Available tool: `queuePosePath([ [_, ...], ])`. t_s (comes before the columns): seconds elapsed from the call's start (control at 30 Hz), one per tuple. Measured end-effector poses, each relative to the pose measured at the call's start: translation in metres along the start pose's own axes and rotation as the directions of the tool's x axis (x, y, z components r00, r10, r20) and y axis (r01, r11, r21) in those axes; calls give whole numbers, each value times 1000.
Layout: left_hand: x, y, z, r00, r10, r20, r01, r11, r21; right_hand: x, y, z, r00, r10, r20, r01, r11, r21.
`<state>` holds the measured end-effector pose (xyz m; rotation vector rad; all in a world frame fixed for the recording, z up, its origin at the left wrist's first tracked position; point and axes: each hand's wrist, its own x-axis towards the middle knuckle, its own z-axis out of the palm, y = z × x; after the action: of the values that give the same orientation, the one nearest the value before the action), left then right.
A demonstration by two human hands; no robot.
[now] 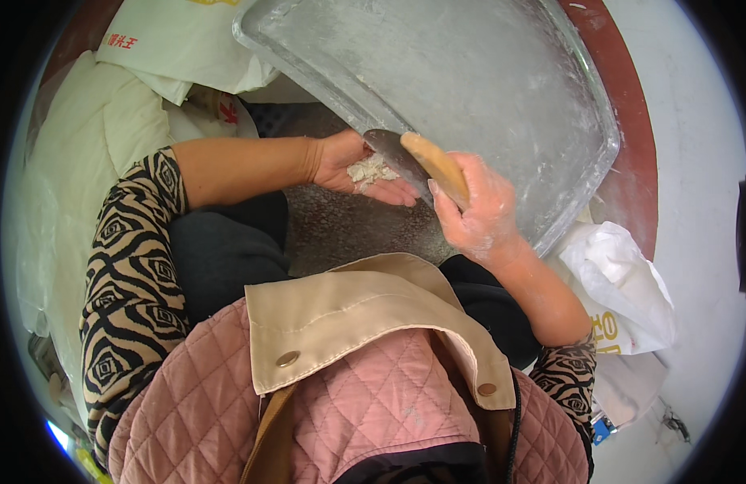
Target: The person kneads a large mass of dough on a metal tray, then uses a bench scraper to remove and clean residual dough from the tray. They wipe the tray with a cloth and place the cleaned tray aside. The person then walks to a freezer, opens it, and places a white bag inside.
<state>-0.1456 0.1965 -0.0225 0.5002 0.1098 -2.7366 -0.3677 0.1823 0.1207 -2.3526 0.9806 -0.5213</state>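
My left hand [341, 165] lies palm up with its fingers stretched out flat, just off the near edge of a large metal tray [486, 89]. Pale, floury dough scraps [371, 170] rest on that palm. My right hand [479, 211], dusted with flour, is closed around the curved wooden handle of a dough scraper [437, 165]. The scraper's dark metal blade is tilted over the left palm, beside the scraps, and covers part of the hand. Whether the blade touches the palm I cannot tell.
The flour-streaked tray sits on a reddish-brown surface [631, 161]. White printed bags stand at the far left [171, 48] and to the right [611, 270]. A large pale sack [83, 153] is beside my left arm. Speckled floor [341, 226] shows below my hands.
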Motion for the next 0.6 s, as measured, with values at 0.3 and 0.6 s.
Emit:
queuePosePath([
  [0.3,1,1,2,1000,10,-5,-9,997,82,0,2,8,983,182,-2,-182,983,12],
  [0.6,-5,-3,3,997,-47,-67,52,996,77,10,-1,-14,916,398,-53,-389,913,126],
])
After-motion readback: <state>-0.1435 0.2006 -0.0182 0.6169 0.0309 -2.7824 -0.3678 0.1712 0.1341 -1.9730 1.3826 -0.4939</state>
